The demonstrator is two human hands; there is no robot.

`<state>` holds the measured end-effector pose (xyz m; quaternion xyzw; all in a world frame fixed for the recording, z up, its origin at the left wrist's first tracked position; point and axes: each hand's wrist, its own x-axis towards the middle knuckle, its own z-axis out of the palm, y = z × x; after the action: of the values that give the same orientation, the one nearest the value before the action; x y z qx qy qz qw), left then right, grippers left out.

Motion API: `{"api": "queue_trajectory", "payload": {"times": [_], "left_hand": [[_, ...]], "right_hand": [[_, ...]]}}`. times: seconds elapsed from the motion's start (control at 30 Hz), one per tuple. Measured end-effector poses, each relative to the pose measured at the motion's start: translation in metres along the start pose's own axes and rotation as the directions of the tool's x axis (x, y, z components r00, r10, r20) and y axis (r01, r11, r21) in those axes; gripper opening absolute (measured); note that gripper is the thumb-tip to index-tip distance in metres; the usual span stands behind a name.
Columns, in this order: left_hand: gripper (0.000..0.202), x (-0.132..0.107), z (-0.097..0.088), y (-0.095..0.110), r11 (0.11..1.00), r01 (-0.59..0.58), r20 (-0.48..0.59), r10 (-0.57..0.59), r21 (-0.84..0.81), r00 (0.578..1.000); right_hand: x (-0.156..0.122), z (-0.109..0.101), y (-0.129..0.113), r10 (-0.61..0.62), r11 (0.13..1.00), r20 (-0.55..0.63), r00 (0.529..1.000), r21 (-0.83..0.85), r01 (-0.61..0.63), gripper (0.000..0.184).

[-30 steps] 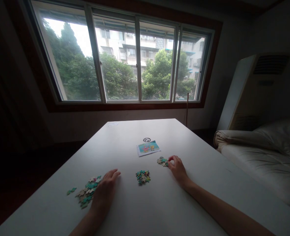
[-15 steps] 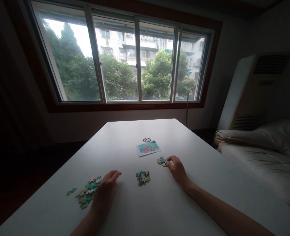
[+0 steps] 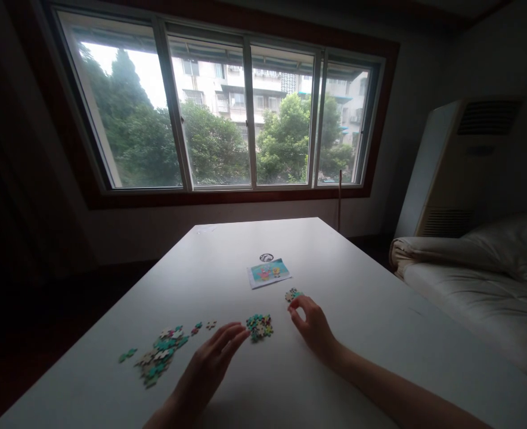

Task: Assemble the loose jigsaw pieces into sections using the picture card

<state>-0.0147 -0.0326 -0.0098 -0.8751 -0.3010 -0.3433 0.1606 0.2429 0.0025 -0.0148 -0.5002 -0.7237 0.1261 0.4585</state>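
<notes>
My left hand (image 3: 214, 363) reaches over the table with its fingers stretched out, fingertips at the left edge of a middle pile of puzzle pieces (image 3: 260, 326). Behind that hand lies a larger heap of green and pale puzzle pieces (image 3: 160, 354), with several loose pieces (image 3: 196, 328) beside it. My right hand (image 3: 312, 330) is closed in a pinch, thumb and forefinger together; whatever is between them is too small to make out. Just beyond its fingers sits a small group of puzzle pieces (image 3: 293, 294), partly covered by the hand.
A picture card (image 3: 269, 273) with a cartoon print lies farther up the white table (image 3: 228, 256), in front of a round black-and-white mark (image 3: 266, 257). To the right stand a pale sofa (image 3: 478, 298) and a tall air conditioner (image 3: 451, 167). Windows fill the far wall.
My left hand has moved right, from the large heap to the middle pile, uncovering loose pieces. My right hand has drawn slightly toward me and left from the small group.
</notes>
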Motion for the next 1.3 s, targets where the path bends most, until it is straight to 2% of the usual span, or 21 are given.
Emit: {"api": "queue_trajectory", "payload": {"times": [0.17, 0.3, 0.43, 0.53, 0.73, 0.87, 1.1, 1.3], "left_hand": [[0.029, 0.007, -0.008, 0.02, 0.994, -0.095, -0.01, 0.094, -0.049, 0.995], [0.028, 0.009, -0.009, 0.029, 0.987, -0.153, -0.032, 0.152, -0.051, 0.988], [0.028, 0.015, -0.012, 0.039, 0.966, -0.246, -0.026, 0.245, -0.08, 0.969], [0.027, 0.02, -0.013, 0.046, 0.946, -0.309, -0.038, 0.307, -0.093, 0.951], [0.028, 0.02, -0.013, 0.048, 0.941, -0.336, -0.026, 0.335, -0.051, 0.942], [0.03, 0.016, -0.014, 0.047, 0.919, -0.393, -0.018, 0.392, -0.037, 0.92], [0.026, 0.016, -0.007, 0.045, 0.928, -0.371, -0.021, 0.37, -0.047, 0.929], [0.024, 0.012, -0.006, 0.039, 0.973, -0.232, -0.068, 0.23, -0.019, 0.971]], "right_hand": [[-0.022, 0.005, -0.033, -0.039, 0.985, 0.126, 0.991, 0.171, 0.017, 0.008], [-0.035, 0.006, -0.044, -0.112, 0.966, 0.188, 0.976, 0.252, 0.062, 0.006], [-0.037, 0.008, -0.042, -0.213, 0.922, 0.233, 0.949, 0.369, 0.117, 0.013], [-0.037, 0.009, -0.041, -0.244, 0.892, 0.225, 0.943, 0.434, 0.127, 0.014], [-0.04, 0.013, -0.036, -0.307, 0.85, 0.208, 0.929, 0.499, 0.169, 0.006], [-0.042, 0.019, -0.029, -0.326, 0.842, 0.21, 0.921, 0.507, 0.182, 0.011], [-0.041, 0.013, -0.035, -0.321, 0.848, 0.187, 0.928, 0.493, 0.194, 0.009], [-0.041, 0.011, -0.039, -0.282, 0.867, 0.19, 0.941, 0.47, 0.165, 0.008]]}}
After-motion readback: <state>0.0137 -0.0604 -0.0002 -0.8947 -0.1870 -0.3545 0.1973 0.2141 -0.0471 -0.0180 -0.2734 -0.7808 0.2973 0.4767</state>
